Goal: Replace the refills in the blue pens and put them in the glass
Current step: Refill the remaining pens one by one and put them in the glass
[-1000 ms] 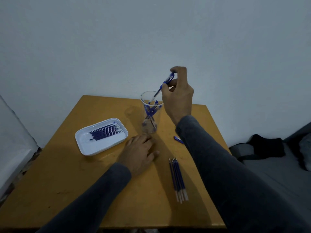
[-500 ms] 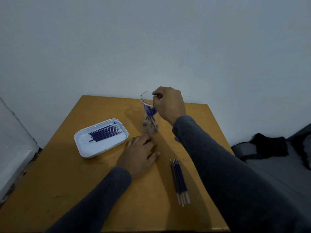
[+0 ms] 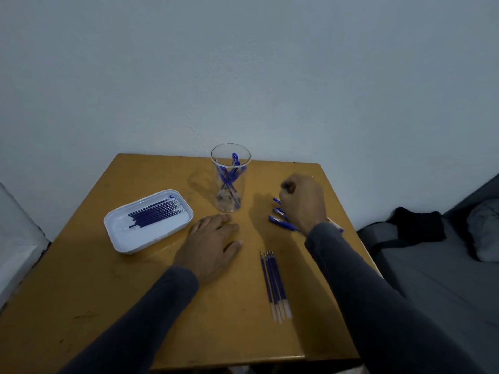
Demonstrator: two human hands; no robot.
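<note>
- Had left the glass [image 3: 230,182] since half a second before and come down right of it, over the loose blue pens [image 3: 282,222] at the desk's [image 3: 113,306] right side: the right hand [image 3: 303,202].
- Nearest on the desk, lay a tidy bundle of bare refills [image 3: 275,284], tips pointing away, well apart from either hand; judged from the task to be one of the two refill lots, used or new not to be told.
- Rested flat, palm down, fingers spread, gripping nothing: the left hand [image 3: 212,245], just short of the glass's foot.
- Farther left, held a second row of refills [image 3: 156,213]: the white tray [image 3: 120,238].
- Right hand curled over the pens, knuckles up; grip hidden beneath, so cannot tell whether already closed on a pen or only hovering.
- Counted three blue ends poking out left of that hand; more perhaps hidden under the wrist.
- For a clean pick, judged best to pinch one barrel only, near its middle, and lift straight before the others roll toward the desk edge.
- Worth bringing the idle left hand up to steady the barrel for unscrewing.
- Farthest, near the wall, stood upright the glass, with several finished blue pens crossed inside.
</note>
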